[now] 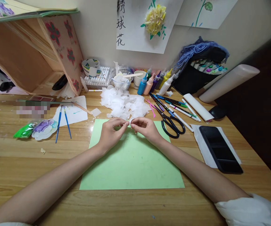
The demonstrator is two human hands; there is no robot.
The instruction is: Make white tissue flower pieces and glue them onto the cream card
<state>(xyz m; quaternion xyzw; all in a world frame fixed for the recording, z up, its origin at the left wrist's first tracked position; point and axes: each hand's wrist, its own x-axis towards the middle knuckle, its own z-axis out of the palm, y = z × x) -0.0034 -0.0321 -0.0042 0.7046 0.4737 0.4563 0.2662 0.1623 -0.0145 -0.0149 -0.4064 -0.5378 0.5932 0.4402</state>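
Note:
Above the far part of a green sheet of paper (135, 163), my left hand (113, 133) and my right hand (146, 129) meet fingertip to fingertip. Both are closed in a pinch on a small white piece of tissue paper (129, 121), mostly hidden by the fingers. Just beyond them lies a loose heap of white tissue paper squares (123, 103). To the right of my right hand rest black-handled scissors (170, 124), and a pink plastic stick (151, 110) lies near the heap.
Paint bottles (147, 84), a bowl of white stuff (121, 82) and markers (97, 78) stand along the wall. Several pens (173, 105) and a phone (220, 149) lie right. Paintbrushes (59, 124), a paint palette (44, 129) and a cardboard box (64, 56) are left.

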